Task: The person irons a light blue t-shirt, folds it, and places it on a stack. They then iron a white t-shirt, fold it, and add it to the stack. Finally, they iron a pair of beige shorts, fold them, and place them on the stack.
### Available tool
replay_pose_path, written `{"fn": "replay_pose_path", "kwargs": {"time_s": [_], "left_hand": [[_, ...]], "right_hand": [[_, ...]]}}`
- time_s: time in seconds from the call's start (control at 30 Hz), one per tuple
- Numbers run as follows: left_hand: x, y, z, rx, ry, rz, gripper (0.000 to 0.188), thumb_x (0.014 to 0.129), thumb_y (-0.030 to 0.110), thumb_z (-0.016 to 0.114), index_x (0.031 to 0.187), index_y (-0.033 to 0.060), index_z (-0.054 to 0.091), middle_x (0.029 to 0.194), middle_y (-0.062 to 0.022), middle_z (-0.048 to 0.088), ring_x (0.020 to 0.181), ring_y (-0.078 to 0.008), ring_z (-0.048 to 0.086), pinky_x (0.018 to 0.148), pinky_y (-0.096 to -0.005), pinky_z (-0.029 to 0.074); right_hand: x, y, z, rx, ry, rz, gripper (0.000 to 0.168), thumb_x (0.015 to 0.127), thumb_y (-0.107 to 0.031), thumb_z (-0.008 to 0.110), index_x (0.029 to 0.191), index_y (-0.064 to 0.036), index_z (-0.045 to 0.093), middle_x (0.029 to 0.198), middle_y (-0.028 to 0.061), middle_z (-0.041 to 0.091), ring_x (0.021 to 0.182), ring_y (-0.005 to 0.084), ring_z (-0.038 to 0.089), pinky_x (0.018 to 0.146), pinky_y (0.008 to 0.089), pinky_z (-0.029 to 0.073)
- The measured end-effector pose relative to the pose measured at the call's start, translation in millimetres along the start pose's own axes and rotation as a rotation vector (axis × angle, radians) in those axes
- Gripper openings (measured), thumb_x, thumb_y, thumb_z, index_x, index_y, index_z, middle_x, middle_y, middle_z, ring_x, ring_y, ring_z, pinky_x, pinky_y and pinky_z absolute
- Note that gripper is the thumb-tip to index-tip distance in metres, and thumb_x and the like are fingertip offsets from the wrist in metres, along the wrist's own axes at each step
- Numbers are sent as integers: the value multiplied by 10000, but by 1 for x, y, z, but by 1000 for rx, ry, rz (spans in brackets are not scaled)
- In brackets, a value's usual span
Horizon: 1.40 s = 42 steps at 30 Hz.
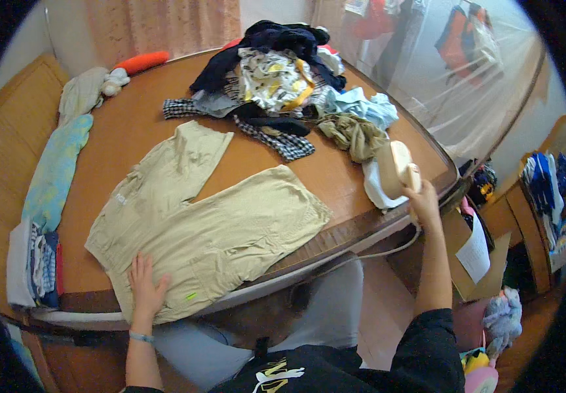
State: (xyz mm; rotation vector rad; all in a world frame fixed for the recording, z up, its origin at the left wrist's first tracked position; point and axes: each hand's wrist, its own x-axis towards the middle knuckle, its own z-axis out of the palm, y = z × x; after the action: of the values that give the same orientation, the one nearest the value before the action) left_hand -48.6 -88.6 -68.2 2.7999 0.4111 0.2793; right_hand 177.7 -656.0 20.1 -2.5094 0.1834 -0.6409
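Khaki cargo trousers (243, 226) lie spread on a bed with a brown cover (111, 142), their legs apart. My left hand (145, 285) rests flat on the trousers near the waist, fingers spread. At the right edge of the bed, my right hand (423, 199) grips the handle of a beige handheld garment steamer or iron (392, 167). A pale cord (393, 250) runs along the bed's side below it. Under the appliance is a white cloth or base (374, 189), which I cannot make out fully.
A heap of clothes (275, 78) sits at the far side, with an olive garment (354, 135) nearer the appliance. Folded clothes in a white box (20, 265) stand left. Along the headboard lies a tie-dyed pillow (57, 172). An open cardboard box (479, 280) is at right.
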Motion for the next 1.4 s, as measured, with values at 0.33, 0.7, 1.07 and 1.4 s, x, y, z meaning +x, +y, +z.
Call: {"fn": "replay_pose_path", "kwargs": {"time_s": [0.33, 0.7, 1.07, 1.4], "left_hand": [[8, -66, -38, -186, 256, -310, 651, 771, 265, 596, 1282, -28, 318, 1334, -215, 310, 1237, -338, 287, 1018, -383, 246], [99, -231, -25, -485, 372, -639, 726, 687, 276, 703, 1244, -42, 364, 1197, -213, 464, 1064, -270, 486, 883, -340, 399], [114, -179, -82, -519, -98, -584, 248, 708, 132, 681, 892, -18, 609, 831, -60, 624, 758, -125, 573, 694, -269, 459], [121, -216, -92, -743, -99, -417, 220, 749, 127, 668, 910, 26, 555, 872, -31, 601, 796, -119, 550, 740, -270, 439]], "right_hand": [[61, 54, 40, 270, -153, 224, 412, 690, -261, 672, 816, 121, 583, 662, 104, 569, 581, 170, 532, 507, 331, 416], [90, -74, 76, 94, -55, -345, 426, 797, -217, 601, 1118, 43, 498, 978, 157, 598, 875, 212, 577, 754, 316, 445], [56, -413, 360, 51, -457, -1139, 392, 807, -153, 513, 1181, -69, 425, 1255, 142, 423, 1174, 323, 368, 950, 424, 331], [71, -453, 415, -458, -677, -1090, 248, 702, -178, 566, 929, -130, 654, 929, 157, 601, 860, 326, 577, 761, 418, 463]]}}
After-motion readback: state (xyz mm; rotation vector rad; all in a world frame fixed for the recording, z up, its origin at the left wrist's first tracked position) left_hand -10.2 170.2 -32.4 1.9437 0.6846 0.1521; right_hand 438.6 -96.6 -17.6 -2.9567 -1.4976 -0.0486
